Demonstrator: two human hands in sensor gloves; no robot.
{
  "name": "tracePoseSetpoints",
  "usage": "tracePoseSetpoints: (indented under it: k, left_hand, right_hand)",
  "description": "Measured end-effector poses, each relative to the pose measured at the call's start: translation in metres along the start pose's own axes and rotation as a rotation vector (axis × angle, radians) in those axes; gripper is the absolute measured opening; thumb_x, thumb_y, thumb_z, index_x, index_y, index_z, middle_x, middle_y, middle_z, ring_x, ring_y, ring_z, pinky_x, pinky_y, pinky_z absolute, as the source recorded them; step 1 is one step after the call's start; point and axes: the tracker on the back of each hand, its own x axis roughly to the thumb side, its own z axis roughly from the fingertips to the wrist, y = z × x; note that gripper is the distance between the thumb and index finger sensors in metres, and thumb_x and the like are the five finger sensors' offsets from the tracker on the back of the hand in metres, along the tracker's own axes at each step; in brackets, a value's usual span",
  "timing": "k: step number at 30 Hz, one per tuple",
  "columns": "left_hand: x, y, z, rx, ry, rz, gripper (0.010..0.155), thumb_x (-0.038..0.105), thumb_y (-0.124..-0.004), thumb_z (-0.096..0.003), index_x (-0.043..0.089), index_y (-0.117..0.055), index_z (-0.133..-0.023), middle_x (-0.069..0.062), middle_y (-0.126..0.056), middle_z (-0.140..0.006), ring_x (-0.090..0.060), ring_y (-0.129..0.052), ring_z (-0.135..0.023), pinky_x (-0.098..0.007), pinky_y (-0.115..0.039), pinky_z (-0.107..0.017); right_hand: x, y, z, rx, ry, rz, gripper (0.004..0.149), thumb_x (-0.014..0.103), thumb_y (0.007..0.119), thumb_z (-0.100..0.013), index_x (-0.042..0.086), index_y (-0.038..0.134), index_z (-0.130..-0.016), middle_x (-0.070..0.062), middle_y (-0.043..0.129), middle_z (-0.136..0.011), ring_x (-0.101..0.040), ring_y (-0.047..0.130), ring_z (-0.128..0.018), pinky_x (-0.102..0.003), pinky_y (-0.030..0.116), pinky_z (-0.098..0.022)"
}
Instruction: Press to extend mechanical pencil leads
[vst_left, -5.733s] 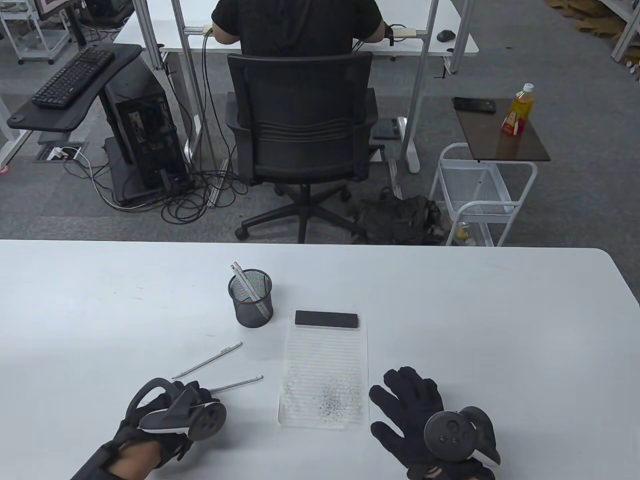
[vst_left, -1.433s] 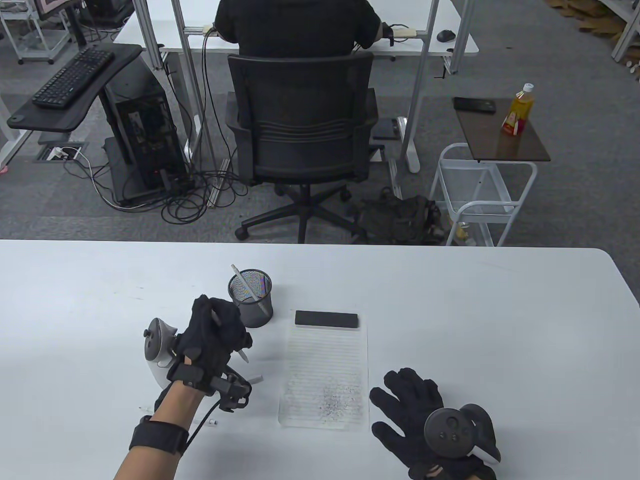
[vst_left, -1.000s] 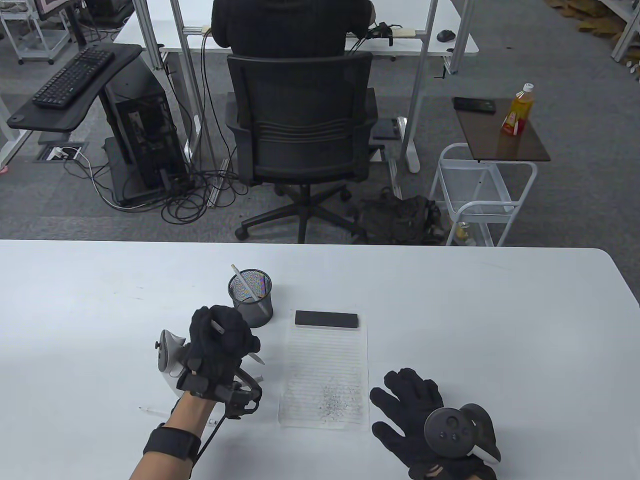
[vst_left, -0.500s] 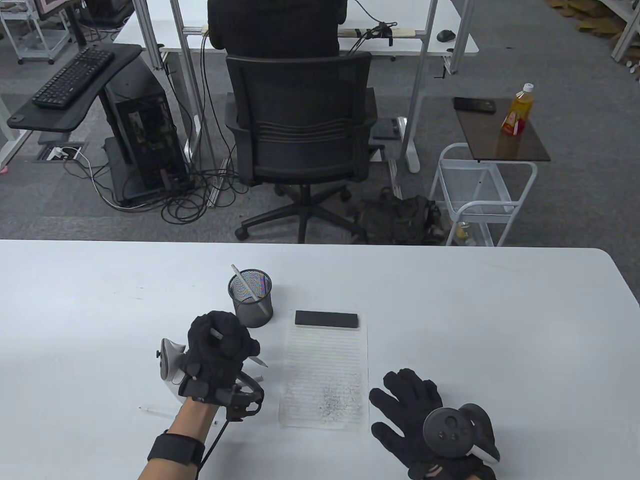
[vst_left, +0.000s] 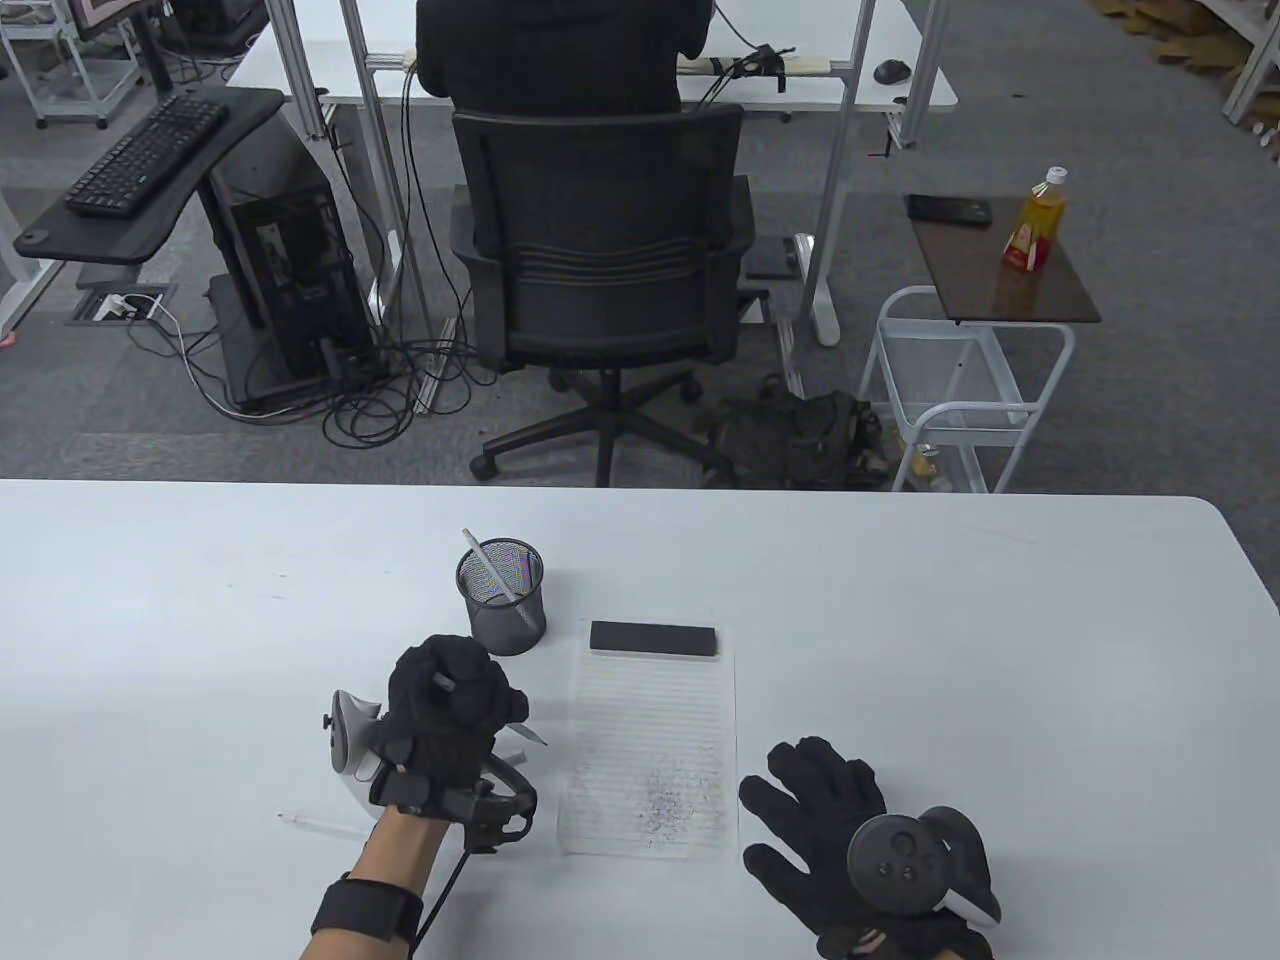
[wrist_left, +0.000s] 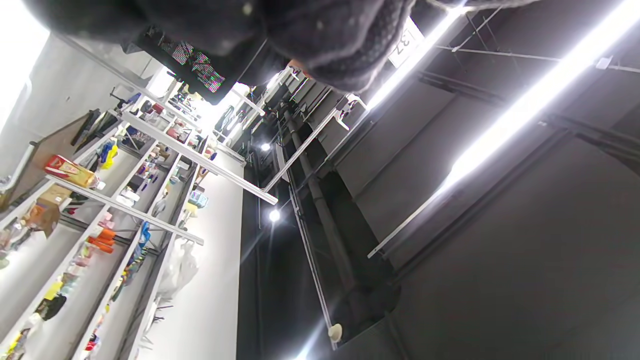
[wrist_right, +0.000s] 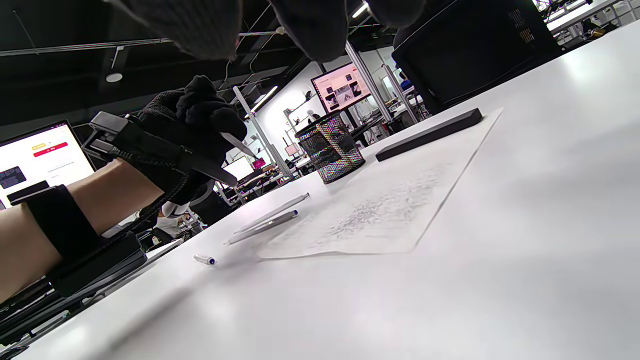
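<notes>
My left hand (vst_left: 455, 705) is raised above the table and grips a silver mechanical pencil (vst_left: 527, 737) in a fist. The pencil's top end pokes out by the thumb and its tip points right, toward the paper. The same hand (wrist_right: 190, 125) and pencil (wrist_right: 237, 141) show in the right wrist view. My right hand (vst_left: 830, 810) rests flat on the table with its fingers spread, holding nothing. Two more pencils (wrist_right: 272, 212) lie on the table under the left hand, and one end of a pencil (vst_left: 310, 822) shows in the table view. A black mesh cup (vst_left: 501, 598) holds one pencil (vst_left: 490, 562).
A lined paper sheet (vst_left: 650, 745) with grey scribbles lies between my hands, with a black bar (vst_left: 654, 638) on its far edge. A small cap (wrist_right: 205, 260) lies near the pencils. The left wrist view shows only glove (wrist_left: 300, 35) and ceiling.
Earlier my left hand lay by two pencils and the cup held two. Now it holds one pencil and the cup holds one. In the last second it drifted right and nearer.
</notes>
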Motion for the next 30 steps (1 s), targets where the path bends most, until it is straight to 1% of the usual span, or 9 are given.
tracePoseSetpoints:
  k: [6, 10, 14, 18, 21, 30]
  left_hand:
    - [-0.011, -0.003, 0.001, -0.016, 0.018, 0.024, 0.064, 0.064, -0.061, -0.0494, 0.012, -0.090, -0.072, 0.005, -0.094, -0.030, -0.024, -0.093, -0.021, -0.052, -0.087, -0.035]
    - [-0.015, -0.005, 0.003, -0.013, 0.024, -0.008, 0.061, 0.061, -0.061, -0.0495, 0.012, -0.090, -0.072, 0.005, -0.094, -0.030, -0.025, -0.094, -0.021, -0.052, -0.087, -0.036]
    - [-0.026, -0.007, 0.007, -0.014, 0.068, -0.051, 0.058, 0.057, -0.062, -0.0496, 0.011, -0.090, -0.071, 0.004, -0.094, -0.029, -0.025, -0.094, -0.020, -0.053, -0.087, -0.036]
    - [-0.040, -0.009, 0.011, -0.044, 0.115, -0.104, 0.063, 0.063, -0.062, -0.0500, 0.012, -0.089, -0.074, 0.005, -0.094, -0.032, -0.024, -0.093, -0.022, -0.052, -0.085, -0.037]
    - [-0.046, -0.008, 0.012, -0.050, 0.124, -0.132, 0.065, 0.066, -0.062, -0.0495, 0.013, -0.088, -0.075, 0.005, -0.094, -0.033, -0.024, -0.093, -0.023, -0.052, -0.085, -0.038]
    - [-0.050, 0.000, 0.016, -0.008, 0.130, -0.202, 0.059, 0.057, -0.062, -0.0500, 0.011, -0.089, -0.075, 0.004, -0.094, -0.031, -0.025, -0.093, -0.021, -0.053, -0.086, -0.035]
  right_hand:
    - [0.000, 0.000, 0.000, 0.001, -0.001, 0.001, 0.066, 0.050, 0.073, -0.055, 0.012, 0.068, -0.108, -0.028, 0.047, -0.114, -0.063, 0.038, -0.104, -0.083, 0.030, -0.065]
    - [0.000, 0.000, 0.000, 0.001, -0.002, 0.000, 0.066, 0.050, 0.073, -0.055, 0.012, 0.068, -0.109, -0.028, 0.047, -0.114, -0.063, 0.038, -0.104, -0.083, 0.030, -0.065]
    - [0.000, 0.000, -0.001, 0.005, -0.003, 0.001, 0.066, 0.050, 0.073, -0.055, 0.012, 0.068, -0.108, -0.028, 0.047, -0.114, -0.063, 0.038, -0.104, -0.083, 0.030, -0.065]
    - [0.000, 0.000, -0.001, 0.003, -0.005, 0.001, 0.066, 0.050, 0.073, -0.055, 0.012, 0.068, -0.108, -0.028, 0.047, -0.114, -0.063, 0.038, -0.104, -0.083, 0.030, -0.065]
    - [0.000, 0.000, 0.000, 0.001, -0.006, 0.000, 0.066, 0.050, 0.073, -0.055, 0.012, 0.068, -0.109, -0.028, 0.047, -0.114, -0.063, 0.038, -0.104, -0.083, 0.030, -0.065]
    - [0.000, 0.001, -0.001, 0.005, -0.008, 0.002, 0.066, 0.050, 0.073, -0.055, 0.012, 0.068, -0.108, -0.028, 0.047, -0.114, -0.063, 0.038, -0.104, -0.083, 0.031, -0.065]
